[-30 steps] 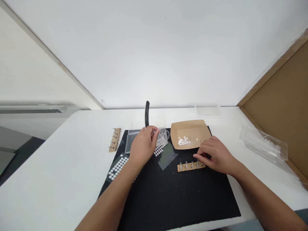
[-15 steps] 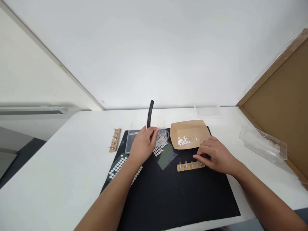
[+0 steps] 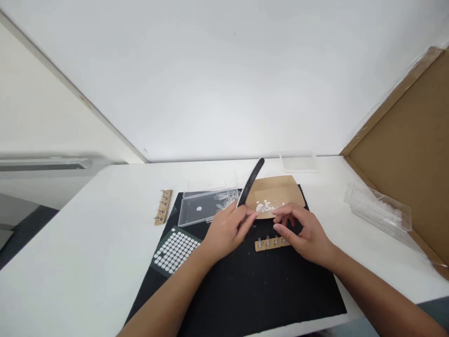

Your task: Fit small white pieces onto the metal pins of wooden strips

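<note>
Black nail file (image 3: pixel 250 185) moved right, tilted | left hand (image 3: pixel 228 229) pinches it | right hand (image 3: pixel 301 231) loosely curled over wooden strip (image 3: pixel 271 244), fingertips lifted

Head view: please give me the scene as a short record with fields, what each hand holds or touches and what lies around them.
left hand: the left hand holds a black nail file, its tip raised toward the wall
right hand: the right hand rests at the right end of a wooden strip with pegs
surface: black mat on a white table
behind the hands: brown paper tray with white bits
left of the hands: clear flat box, sheet of white dots, second wooden strip
</note>
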The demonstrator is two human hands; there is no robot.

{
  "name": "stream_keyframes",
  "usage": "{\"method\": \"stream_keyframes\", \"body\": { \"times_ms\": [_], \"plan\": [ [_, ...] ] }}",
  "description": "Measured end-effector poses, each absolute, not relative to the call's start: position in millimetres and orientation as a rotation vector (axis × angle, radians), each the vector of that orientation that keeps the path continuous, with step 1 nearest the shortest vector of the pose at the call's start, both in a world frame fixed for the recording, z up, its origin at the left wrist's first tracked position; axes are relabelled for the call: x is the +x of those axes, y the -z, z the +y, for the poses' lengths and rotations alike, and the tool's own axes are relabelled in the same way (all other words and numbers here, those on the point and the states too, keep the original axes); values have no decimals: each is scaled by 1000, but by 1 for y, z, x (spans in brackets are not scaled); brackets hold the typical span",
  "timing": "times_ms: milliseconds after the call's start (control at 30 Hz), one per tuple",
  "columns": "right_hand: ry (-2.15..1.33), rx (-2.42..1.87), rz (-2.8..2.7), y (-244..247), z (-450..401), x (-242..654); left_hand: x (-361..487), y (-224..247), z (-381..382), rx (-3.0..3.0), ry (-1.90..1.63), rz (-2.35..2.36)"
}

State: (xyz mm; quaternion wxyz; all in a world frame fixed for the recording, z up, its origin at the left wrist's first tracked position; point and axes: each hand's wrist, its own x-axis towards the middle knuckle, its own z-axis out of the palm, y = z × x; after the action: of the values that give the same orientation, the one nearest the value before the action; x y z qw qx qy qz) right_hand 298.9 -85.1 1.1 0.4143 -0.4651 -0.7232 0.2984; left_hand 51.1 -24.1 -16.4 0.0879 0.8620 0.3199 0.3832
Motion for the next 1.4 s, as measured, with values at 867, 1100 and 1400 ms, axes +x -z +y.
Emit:
{"method": "stream_keyframes", "body": {
  "times_ms": [867, 1100, 1400],
  "plan": [
    [-711, -1352, -1511, 6, -78, 311, 70, 26, -45, 2416, -953, 1102],
    [-464, -1354, -1698, 6, -77, 309, 74, 32, -45, 2409, -1049, 1194],
    [-116, -1367, -1731, 1, -74, 306, 80, 31, -49, 2541, -921, 1046]
  ]
}}
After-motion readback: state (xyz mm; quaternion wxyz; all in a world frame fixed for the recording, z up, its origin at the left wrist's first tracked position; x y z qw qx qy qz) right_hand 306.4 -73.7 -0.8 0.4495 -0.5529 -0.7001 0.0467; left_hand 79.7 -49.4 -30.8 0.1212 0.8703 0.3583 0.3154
